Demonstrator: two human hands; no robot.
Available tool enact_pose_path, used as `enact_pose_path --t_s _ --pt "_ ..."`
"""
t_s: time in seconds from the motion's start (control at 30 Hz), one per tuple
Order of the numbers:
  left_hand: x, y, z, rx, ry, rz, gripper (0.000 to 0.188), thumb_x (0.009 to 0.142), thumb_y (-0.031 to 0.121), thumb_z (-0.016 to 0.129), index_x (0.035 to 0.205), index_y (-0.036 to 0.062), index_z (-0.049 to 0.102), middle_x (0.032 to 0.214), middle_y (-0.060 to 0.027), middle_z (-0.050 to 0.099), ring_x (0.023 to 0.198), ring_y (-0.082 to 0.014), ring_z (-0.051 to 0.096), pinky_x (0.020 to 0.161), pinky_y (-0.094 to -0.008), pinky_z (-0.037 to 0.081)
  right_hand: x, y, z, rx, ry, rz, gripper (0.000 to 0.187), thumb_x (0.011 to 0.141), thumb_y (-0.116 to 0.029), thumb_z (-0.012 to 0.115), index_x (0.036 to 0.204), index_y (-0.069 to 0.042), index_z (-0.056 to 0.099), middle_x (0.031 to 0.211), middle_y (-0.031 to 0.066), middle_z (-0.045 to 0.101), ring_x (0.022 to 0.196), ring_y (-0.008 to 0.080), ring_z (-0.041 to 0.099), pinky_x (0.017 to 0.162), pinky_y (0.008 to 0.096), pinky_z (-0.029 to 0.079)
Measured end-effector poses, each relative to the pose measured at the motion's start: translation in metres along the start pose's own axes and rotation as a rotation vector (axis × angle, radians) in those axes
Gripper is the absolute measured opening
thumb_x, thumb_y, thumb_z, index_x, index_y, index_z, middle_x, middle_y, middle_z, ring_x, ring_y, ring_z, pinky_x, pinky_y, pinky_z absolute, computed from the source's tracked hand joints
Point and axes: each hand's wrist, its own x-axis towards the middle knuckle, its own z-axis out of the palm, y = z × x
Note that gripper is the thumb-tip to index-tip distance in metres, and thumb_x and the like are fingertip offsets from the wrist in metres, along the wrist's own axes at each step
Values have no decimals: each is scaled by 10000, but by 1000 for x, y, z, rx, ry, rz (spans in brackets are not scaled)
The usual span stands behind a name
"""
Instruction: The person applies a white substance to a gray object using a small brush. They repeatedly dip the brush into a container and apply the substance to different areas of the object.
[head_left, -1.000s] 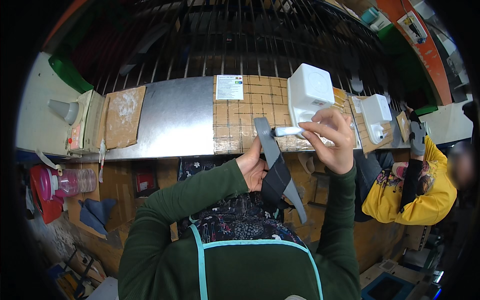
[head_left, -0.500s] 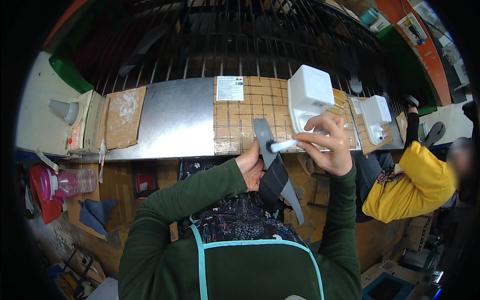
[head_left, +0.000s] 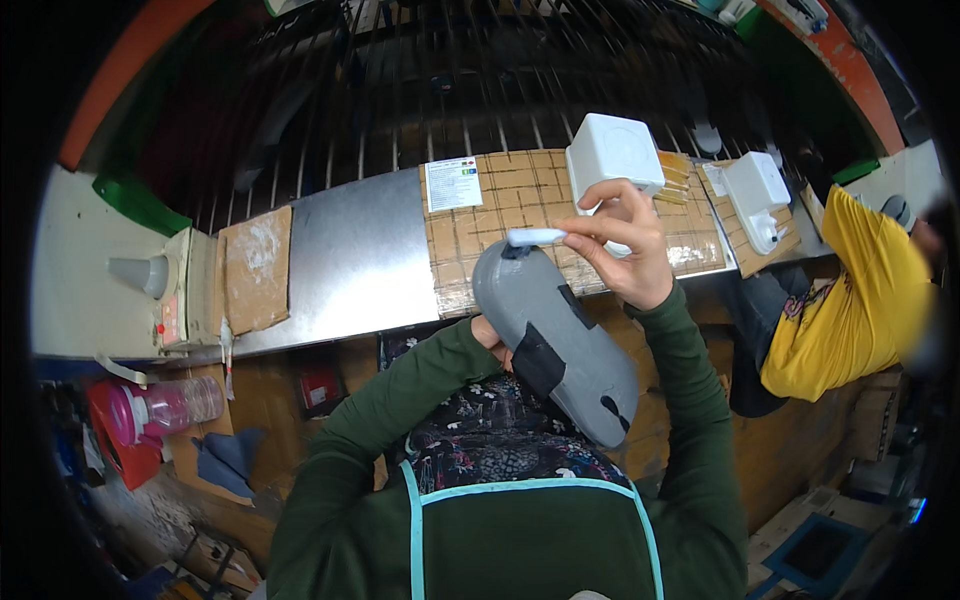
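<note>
My left hand [head_left: 486, 333] grips a grey flip-flop [head_left: 560, 310] from behind; the flip-flop mostly hides its fingers. The broad underside is turned up, with black strap ends set into it and a small black piece near the lower end. Between thumb and fingers of my right hand [head_left: 632, 248] is a brush with a pale handle [head_left: 536, 237]. Dark bristles touch the flip-flop's upper end. Just beyond my right hand stands a white square plastic container [head_left: 612, 150] with a low front dish, partly covered by the hand.
Taped cardboard [head_left: 460, 250] and bare metal [head_left: 360, 250] cover the bench; a dark bar rack [head_left: 400, 130] lies behind. At left are a stained cardboard piece [head_left: 257, 270] and a pink-lidded bottle [head_left: 170, 407]. A second white container [head_left: 755, 190] stands near a person in yellow [head_left: 840, 310] at right.
The flip-flop has turned from edge-on to showing its underside. My right hand and the brush have moved up and left to its upper end. The whole view has shifted slightly.
</note>
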Motion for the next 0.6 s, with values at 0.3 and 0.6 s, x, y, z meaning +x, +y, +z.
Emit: enact_pose_path --t_s 0.3,0.6 --pt "-19 28 -47 254 -54 90 544 965 408 526 1358 43 439 1262 -158 576 1143 -273 596 954 -419 525 -41 -5 -39 18 -337 46 257 758 -257 802 972 -118 767 925 20 557 832 146 495 710 275 382" --pt "-41 74 -101 -395 -50 188 593 964 458 484 1369 27 429 1301 -175 553 1170 -299 572 983 -463 491 -104 -16 10 1260 34 803 248 896 -236 669 869 11 665 720 -35 486 611 41 398 575 198 323"
